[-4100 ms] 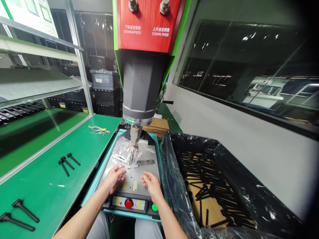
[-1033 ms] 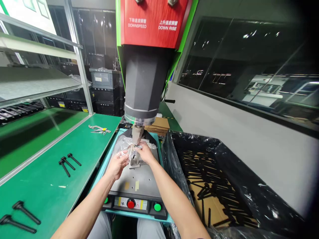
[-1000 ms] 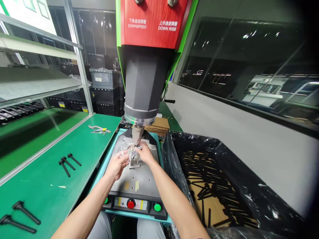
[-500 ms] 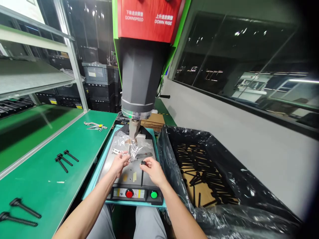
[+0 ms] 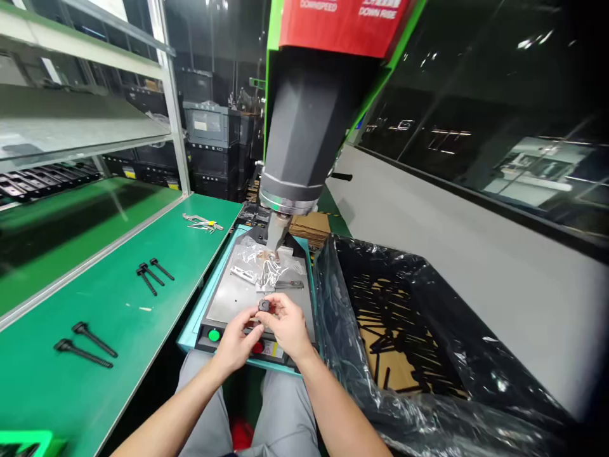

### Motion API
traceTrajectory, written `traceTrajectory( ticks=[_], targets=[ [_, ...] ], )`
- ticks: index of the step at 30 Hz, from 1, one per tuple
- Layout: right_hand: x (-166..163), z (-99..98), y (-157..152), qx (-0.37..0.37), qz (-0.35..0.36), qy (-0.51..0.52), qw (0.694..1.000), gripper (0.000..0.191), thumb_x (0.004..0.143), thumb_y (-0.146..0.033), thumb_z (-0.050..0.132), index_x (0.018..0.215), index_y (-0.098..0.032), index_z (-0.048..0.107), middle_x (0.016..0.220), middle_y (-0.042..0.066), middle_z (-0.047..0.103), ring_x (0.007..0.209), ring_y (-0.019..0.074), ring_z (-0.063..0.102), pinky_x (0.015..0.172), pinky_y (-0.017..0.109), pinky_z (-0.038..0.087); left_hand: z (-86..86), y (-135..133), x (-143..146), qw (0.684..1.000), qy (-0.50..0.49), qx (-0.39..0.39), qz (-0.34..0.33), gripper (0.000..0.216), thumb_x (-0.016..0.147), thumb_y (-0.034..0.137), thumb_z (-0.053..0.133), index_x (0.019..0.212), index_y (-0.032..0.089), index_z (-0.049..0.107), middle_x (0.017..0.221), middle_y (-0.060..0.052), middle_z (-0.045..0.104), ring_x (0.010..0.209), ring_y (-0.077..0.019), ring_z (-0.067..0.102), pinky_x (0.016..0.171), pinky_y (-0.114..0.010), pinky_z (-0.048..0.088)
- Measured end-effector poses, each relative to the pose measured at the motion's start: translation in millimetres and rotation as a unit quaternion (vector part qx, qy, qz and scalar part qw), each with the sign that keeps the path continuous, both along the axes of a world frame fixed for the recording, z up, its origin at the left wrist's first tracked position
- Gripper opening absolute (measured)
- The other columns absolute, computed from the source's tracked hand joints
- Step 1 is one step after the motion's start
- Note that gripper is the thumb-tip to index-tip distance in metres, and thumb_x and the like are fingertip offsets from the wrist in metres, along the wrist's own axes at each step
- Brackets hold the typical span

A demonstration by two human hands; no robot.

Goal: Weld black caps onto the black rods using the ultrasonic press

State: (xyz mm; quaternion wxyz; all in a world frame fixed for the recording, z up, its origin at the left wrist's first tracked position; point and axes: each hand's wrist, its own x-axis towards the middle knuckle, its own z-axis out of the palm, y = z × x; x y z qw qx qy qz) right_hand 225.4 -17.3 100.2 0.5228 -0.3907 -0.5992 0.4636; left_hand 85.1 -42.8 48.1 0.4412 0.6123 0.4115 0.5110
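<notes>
Pinching a black pin in the narrow fingers of my right hand, I am holding it above the near edge of the press plate. Its round head is pointing up toward 12 o'clock, and its long shank is running toward 6 o'clock, mostly hidden. My left hand is curling in at 7 o'clock of the head; I cannot tell whether those fingers are gripping.

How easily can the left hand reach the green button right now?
Probably yes: the green button sits right beside the left hand, nothing between them, though its fingers seem busy on the black part the right hand holds.
</notes>
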Motion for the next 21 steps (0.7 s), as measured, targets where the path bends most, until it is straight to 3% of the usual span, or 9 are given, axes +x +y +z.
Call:
traceTrajectory(
  ticks=[2, 4, 6, 8, 11, 14, 17, 21],
  targets=[
    [-10, -2.6, -2, -0.006, 0.018, 0.004, 1.0, 0.025, 0.073, -0.029, 0.076, 0.093, -0.019, 0.064, 0.084, 0.004, 0.069, 0.076, 0.0186, 0.065, 0.073, 0.032, 0.055, -3.4, -6, -6, 1.0, 0.019, 0.009, 0.016, 0.024, 0.091, 0.033, 0.055, 0.106, 0.02, 0.068, 0.104, -0.007, 0.068, 0.096, -0.0209, 0.063, 0.089, -0.034, 0.049],
    [-17, -6.4, -3, -0.008, 0.038, -0.01, 0.999, 0.039, 0.074, -0.031, 0.076, 0.109, -0.019, 0.063, 0.097, 0.007, 0.069, 0.083, 0.0207, 0.066, 0.073, 0.033, 0.056, -10.6, -11, -16, 0.999, 0.016, -0.004, 0.049, 0.022, 0.09, 0.034, 0.055, 0.099, 0.019, 0.069, 0.092, -0.006, 0.069, 0.087, -0.0194, 0.063, 0.081, -0.032, 0.05],
    [-21, -11.0, -3, -0.008, 0.06, -0.037, 0.997, 0.061, 0.075, -0.033, 0.076, 0.13, -0.02, 0.052, 0.116, 0.012, 0.065, 0.096, 0.0234, 0.065, 0.075, 0.033, 0.056, -19.0, -15, -35, 0.994, 0.0, -0.037, 0.107, 0.022, 0.088, 0.035, 0.057, 0.096, 0.018, 0.068, 0.084, -0.004, 0.068, 0.077, -0.0181, 0.062, 0.074, -0.03, 0.05],
    [-21, -17.0, -3, -0.015, 0.08, -0.059, 0.995, 0.07, 0.078, -0.036, 0.073, 0.139, -0.02, 0.043, 0.125, 0.014, 0.061, 0.104, 0.0244, 0.063, 0.078, 0.034, 0.056, -26.1, -18, -64, 0.977, 0.002, -0.074, 0.202, 0.024, 0.085, 0.037, 0.058, 0.096, 0.017, 0.067, 0.08, -0.003, 0.068, 0.071, -0.0175, 0.062, 0.069, -0.029, 0.05],
    [-17, -29.8, -4, -0.05, 0.104, -0.075, 0.99, 0.066, 0.082, -0.042, 0.069, 0.139, -0.019, 0.042, 0.116, 0.014, 0.065, 0.096, 0.0235, 0.066, 0.082, 0.037, 0.055, -31.7, -27, -126, 0.912, 0.084, -0.125, 0.382, 0.028, 0.081, 0.038, 0.057, 0.095, 0.017, 0.067, 0.078, -0.003, 0.069, 0.072, -0.0188, 0.064, 0.068, -0.029, 0.05],
    [-14, -44.0, -9, -0.092, 0.124, -0.074, 0.985, 0.069, 0.081, -0.046, 0.07, 0.138, -0.018, 0.042, 0.111, 0.013, 0.068, 0.095, 0.0245, 0.067, 0.083, 0.038, 0.055, -32.2, -45, -185, 0.834, 0.157, -0.167, 0.501, 0.025, 0.08, 0.037, 0.056, 0.091, 0.017, 0.067, 0.078, -0.004, 0.068, 0.074, -0.0206, 0.064, 0.071, -0.031, 0.049],
    [-14, -53.7, -16, -0.121, 0.138, -0.055, 0.981, 0.073, 0.077, -0.049, 0.073, 0.137, -0.019, 0.044, 0.108, 0.012, 0.069, 0.093, 0.0252, 0.067, 0.082, 0.038, 0.056, -33.2, -60, -220, 0.777, 0.209, -0.202, 0.559, 0.019, 0.079, 0.032, 0.055, 0.088, 0.018, 0.066, 0.079, -0.005, 0.068, 0.077, -0.023, 0.063, 0.074, -0.033, 0.047],
    [-14, -60.7, -23, -0.135, 0.159, -0.045, 0.977, 0.075, 0.077, -0.051, 0.073, 0.138, -0.02, 0.044, 0.107, 0.011, 0.069, 0.092, 0.026, 0.068, 0.084, 0.039, 0.055, -39.2, -68, -233, 0.726, 0.249, -0.247, 0.592, 0.016, 0.079, 0.025, 0.055, 0.087, 0.018, 0.067, 0.08, -0.007, 0.069, 0.085, -0.0265, 0.065, 0.077, -0.035, 0.046]
  ],
)
